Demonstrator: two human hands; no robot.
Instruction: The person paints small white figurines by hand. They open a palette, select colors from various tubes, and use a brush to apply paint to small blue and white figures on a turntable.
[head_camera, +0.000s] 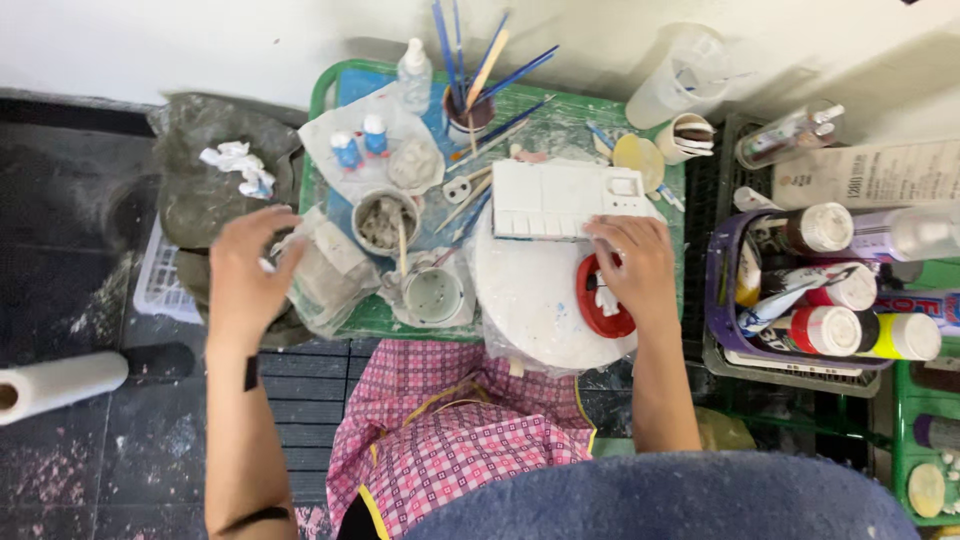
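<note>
We see the red lid (606, 300) lying on the white disc (535, 295) just below the palette (560, 198), with the right hand (632, 262) resting on it, fingers curled loosely. The left hand (243, 272), fingers slack and open, touches the plastic bag (325, 275) beside two paint cups (385, 220).

the right hand (633, 262) covers part of the red lid (603, 300); paper roll (55, 385) is cut off.

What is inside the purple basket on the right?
The purple basket holds paint bottles lying on their sides with white, red and yellow caps. Whatever lies beneath them is covered.
</note>
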